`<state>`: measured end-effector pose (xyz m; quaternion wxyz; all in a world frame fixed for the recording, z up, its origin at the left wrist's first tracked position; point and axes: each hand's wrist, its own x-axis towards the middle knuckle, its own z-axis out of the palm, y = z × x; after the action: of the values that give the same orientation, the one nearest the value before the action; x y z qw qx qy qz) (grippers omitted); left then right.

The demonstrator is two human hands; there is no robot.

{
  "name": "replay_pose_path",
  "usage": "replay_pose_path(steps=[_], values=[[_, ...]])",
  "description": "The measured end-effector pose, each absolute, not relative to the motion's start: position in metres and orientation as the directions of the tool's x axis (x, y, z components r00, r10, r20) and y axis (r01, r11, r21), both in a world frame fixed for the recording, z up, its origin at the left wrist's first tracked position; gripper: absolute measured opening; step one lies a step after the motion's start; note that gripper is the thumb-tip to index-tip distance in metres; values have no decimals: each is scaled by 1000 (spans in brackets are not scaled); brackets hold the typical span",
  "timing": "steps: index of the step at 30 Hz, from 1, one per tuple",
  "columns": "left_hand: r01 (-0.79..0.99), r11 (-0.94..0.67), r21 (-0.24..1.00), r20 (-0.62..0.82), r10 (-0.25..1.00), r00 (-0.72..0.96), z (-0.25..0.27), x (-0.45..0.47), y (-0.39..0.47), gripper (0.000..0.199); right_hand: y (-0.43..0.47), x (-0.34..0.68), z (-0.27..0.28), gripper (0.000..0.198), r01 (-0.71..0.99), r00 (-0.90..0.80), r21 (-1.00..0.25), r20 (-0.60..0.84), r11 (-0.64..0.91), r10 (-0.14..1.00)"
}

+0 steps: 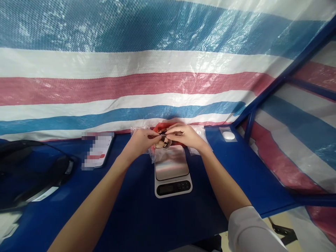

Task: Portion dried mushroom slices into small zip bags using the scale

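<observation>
My left hand point(142, 140) and my right hand point(186, 135) meet just above the far end of a white kitchen scale point(172, 168). Between them is a small clear plastic bag point(165, 142) with pale and dark dried-looking pieces inside; their kind is too small to make out. The fingers of both hands are closed in a pinch at the bag's upper edge. Right behind the hands lies a red-orange bag point(164, 126), partly hidden by them. The scale has a shiny metal plate, and its dark display shows no readable number.
Clear plastic bags point(201, 134) lie either side of the hands. A phone point(98, 150) rests on the blue table point(133, 206) at left, near a black headset-like object point(61, 171). A small packet with a white round item point(228, 135) lies at far right. Striped sheeting point(147, 84) rises behind.
</observation>
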<state>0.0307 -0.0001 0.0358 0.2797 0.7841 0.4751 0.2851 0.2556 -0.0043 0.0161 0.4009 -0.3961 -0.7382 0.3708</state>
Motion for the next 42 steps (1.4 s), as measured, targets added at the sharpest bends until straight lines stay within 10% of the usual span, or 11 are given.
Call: replay_pose_path(steps=[15,31,42], values=[[613,-374,696,208,922,327,33,34,0,30,-7,244,13,6,385,-441,-725,398,570,804],[563,-287,775,190,955,226,37,33,-6,30,-18,243,28,38,180,-397,-980,-156,-89,905],[684,-430,590,273,903,332,49,29,-10,30,-16,228,19,24,150,-348,-988,-94,-43,933]])
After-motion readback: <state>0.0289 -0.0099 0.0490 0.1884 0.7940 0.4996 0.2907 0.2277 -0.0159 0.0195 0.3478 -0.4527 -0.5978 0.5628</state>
